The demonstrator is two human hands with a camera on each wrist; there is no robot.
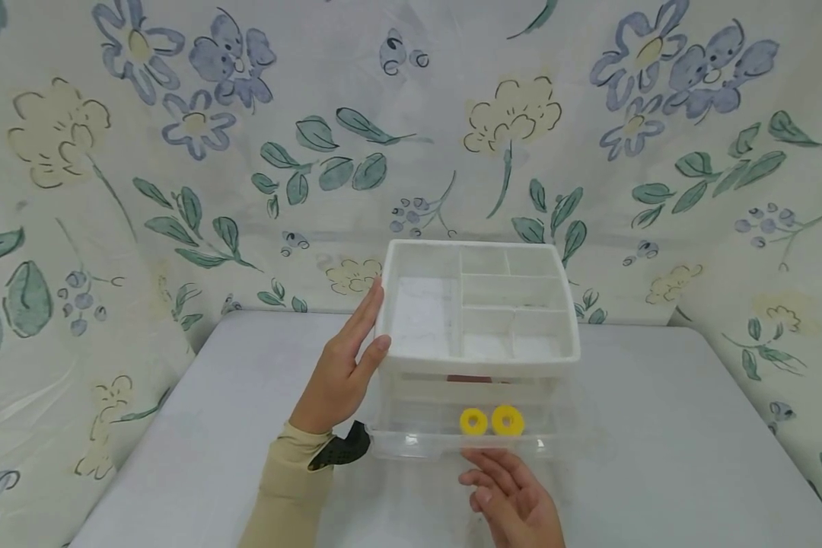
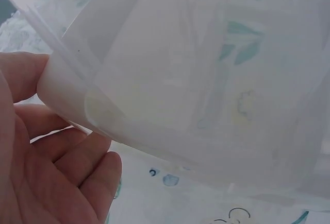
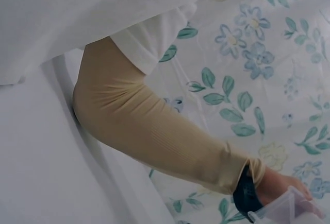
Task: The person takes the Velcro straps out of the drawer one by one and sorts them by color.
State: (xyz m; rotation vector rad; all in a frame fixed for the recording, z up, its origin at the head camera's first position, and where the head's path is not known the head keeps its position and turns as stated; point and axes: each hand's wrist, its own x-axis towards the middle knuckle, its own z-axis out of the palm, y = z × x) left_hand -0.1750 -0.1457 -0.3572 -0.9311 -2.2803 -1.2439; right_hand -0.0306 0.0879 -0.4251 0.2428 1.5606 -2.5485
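Note:
A white desktop organizer stands on the table, its top split into several compartments. From its front a clear drawer sticks out, with two yellow rings lying side by side in it. My left hand rests along the organizer's left side with fingers straight, thumb by the rim. In the left wrist view, the fingers are at the edge of the see-through plastic. My right hand is just in front of the drawer, loosely bent fingertips right at its front edge; nothing shows in it.
A white-covered table extends on both sides of the organizer. Floral cloth hangs behind and at the sides. A reddish-brown strip shows beneath the organizer's top. A dark band sits around the left wrist, over a tan sleeve.

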